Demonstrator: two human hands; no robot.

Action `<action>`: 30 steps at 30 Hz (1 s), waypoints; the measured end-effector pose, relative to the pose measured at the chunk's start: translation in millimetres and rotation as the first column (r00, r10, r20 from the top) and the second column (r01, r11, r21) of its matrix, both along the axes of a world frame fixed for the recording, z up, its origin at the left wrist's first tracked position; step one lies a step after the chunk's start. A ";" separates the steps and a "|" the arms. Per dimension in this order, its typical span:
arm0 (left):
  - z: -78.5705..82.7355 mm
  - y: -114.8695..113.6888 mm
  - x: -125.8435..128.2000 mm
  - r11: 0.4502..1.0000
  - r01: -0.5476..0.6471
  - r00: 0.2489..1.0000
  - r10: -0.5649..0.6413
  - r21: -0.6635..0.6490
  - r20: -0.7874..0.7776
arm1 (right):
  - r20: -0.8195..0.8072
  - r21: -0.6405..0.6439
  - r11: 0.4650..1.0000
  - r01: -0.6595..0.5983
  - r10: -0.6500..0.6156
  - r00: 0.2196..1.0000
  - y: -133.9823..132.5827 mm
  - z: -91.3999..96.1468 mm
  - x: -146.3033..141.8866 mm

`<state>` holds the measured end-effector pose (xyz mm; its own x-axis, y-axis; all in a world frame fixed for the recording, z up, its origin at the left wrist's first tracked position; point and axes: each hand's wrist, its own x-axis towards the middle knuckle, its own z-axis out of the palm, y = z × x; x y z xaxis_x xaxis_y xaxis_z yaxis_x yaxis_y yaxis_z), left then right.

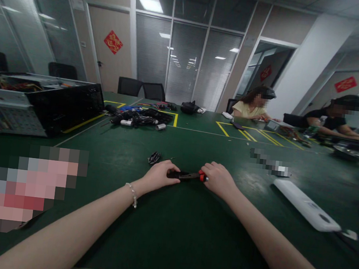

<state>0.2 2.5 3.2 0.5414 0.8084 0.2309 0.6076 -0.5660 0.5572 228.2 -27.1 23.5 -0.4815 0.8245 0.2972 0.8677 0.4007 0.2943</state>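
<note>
In the head view, my right hand [218, 180] is closed around the red handles of a pair of pliers [190, 176]. The plier jaws point left. A small dark piece [172, 174], whose kind I cannot make out, is pinched between the thumb and fingers of my left hand [161, 176]. The jaws reach that piece; whether they grip it is too small to tell. Both hands are low over the green table [174, 237]. Just beyond my left hand lies a small black-and-silver bundle [154, 158].
An opened computer case [68, 111] stands at the left, with a blurred-out item nearer me. Black cables and adapters [141, 117] are heaped farther back. A white power strip [307, 205] lies at right. Across the table sit other people [250, 108].
</note>
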 end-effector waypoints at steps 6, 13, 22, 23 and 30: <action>1.1 -0.9 0.1 0.999 -0.010 1.000 0.010 -0.033 -0.009 | 0.035 0.042 0.999 -0.023 0.021 0.999 -1.2 2.7 -0.2; 2.2 -1.2 0.1 0.999 -0.002 1.000 0.002 -0.034 -0.009 | 0.036 0.006 1.000 -0.003 0.003 0.999 -2.0 3.4 -0.2; 3.8 -2.1 0.5 0.999 -0.012 1.000 0.011 -0.048 -0.021 | -0.018 -0.054 0.998 0.024 -0.025 1.000 -0.4 -0.3 -0.1; 3.5 -1.9 0.4 0.999 -0.009 1.000 0.008 -0.045 -0.020 | -0.022 -0.060 0.998 0.022 -0.023 0.999 0.1 -1.2 0.2; -0.2 0.6 -0.9 1.000 0.009 1.000 -0.009 -0.027 -0.004 | -0.047 -0.063 0.998 0.011 -0.014 0.999 3.3 -7.0 2.7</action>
<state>-0.7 3.1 3.0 0.5494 0.8094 0.2072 0.6047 -0.5564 0.5699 230.9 -23.8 16.4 -0.4578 0.8480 0.2670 0.8850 0.4062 0.2275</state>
